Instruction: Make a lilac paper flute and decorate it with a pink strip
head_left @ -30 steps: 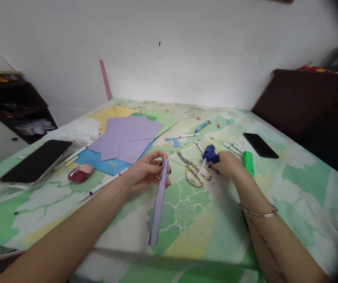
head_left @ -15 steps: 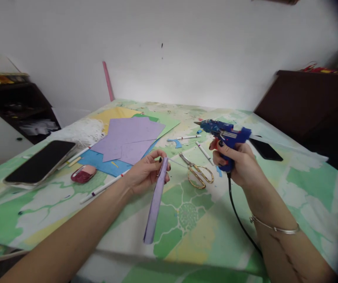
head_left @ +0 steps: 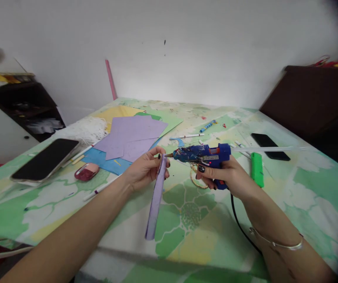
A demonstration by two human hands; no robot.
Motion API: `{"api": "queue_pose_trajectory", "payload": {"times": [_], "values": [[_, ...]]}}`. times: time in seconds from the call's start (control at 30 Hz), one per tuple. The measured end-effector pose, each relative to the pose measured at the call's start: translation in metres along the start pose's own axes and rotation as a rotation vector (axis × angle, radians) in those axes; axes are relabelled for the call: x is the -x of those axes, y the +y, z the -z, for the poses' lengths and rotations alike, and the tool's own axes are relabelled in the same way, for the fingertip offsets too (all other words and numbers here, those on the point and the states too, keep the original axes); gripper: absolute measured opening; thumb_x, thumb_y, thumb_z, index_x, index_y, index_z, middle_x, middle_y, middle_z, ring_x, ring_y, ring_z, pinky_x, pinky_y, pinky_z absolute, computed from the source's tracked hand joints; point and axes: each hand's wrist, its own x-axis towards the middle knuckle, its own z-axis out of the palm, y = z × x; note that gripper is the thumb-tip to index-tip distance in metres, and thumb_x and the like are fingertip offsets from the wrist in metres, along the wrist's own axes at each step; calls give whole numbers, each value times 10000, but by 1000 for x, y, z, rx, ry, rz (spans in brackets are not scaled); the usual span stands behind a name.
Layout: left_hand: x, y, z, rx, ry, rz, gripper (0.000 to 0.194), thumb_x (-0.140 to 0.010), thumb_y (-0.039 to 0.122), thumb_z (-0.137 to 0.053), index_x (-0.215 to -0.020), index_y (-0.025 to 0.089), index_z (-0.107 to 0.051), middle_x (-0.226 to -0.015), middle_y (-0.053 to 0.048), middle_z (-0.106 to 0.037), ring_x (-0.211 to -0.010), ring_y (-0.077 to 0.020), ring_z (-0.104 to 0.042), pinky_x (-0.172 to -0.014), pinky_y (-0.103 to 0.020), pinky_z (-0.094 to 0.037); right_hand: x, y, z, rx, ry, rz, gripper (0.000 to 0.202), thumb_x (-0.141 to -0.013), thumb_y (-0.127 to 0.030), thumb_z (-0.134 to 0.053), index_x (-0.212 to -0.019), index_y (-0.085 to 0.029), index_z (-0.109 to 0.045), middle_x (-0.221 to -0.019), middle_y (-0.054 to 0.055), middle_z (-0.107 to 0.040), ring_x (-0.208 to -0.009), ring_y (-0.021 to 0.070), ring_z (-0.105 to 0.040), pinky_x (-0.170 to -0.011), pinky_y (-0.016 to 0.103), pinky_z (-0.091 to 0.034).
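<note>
My left hand [head_left: 145, 168] pinches the top end of a rolled purple paper tube [head_left: 154, 206], which slants down toward the table's front edge. My right hand [head_left: 224, 175] is wrapped round the grip of a blue hot glue gun [head_left: 200, 154]. The gun's nozzle points left and is at the tube's top end, by my left fingertips; I cannot tell whether it touches. From the gun's back a clear glue stick [head_left: 263, 149] sticks out. Gold-handled scissors [head_left: 195, 177] lie under the gun, mostly hidden by it and my right hand.
Purple paper sheets [head_left: 136, 131] overlap blue, green and yellow ones at the left. A phone [head_left: 46, 159], a small dark red and pink object [head_left: 86, 171] and markers lie nearby. On the right are a green lighter-like object [head_left: 256, 169] and a black phone [head_left: 270, 146]. The gun's cord [head_left: 242, 226] hangs below.
My right hand has brought the glue gun left and down, so its nozzle is at the tube's top. It now covers most of the scissors. My left hand keeps its hold on the tube.
</note>
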Motion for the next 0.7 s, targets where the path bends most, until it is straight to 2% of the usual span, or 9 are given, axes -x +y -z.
{"api": "queue_pose_trajectory", "payload": {"times": [0.2,0.37,0.53,0.7], "values": [[0,-1,0,-30,-4,6,209,-753,103,-654,-859,197,-500,-716,5,-653,-514,-129,-646,-473,-211,-542,0,1,-3,-6,2,-1,169,-686,-295,-703,-649,-168,-598,-454,-26,-495,-386,90,-430,-351,230,-300],[-1,-2,1,-43,-17,5,176,-772,132,-646,-855,196,-505,-723,0,-653,-520,-132,-651,-483,-217,-548,0,1,-4,0,7,8,118,-674,-249,-704,-699,-182,-610,-433,-47,-468,-376,77,-383,-346,223,-267],[-1,-2,1,-55,-31,8,172,-774,121,-641,-852,194,-506,-710,-3,-656,-533,-140,-660,-494,-212,-546,0,3,-2,54,9,13,110,-694,-255,-702,-703,-182,-620,-444,-38,-478,-384,75,-381,-347,222,-252],[-1,-3,2,-59,-54,6,142,-797,140,-625,-856,199,-510,-715,-9,-666,-544,-146,-667,-506,-218,-550,1,2,-3,70,6,26,116,-709,-260,-697,-788,-188,-653,-444,-47,-456,-378,71,-336,-345,225,-215]]}}
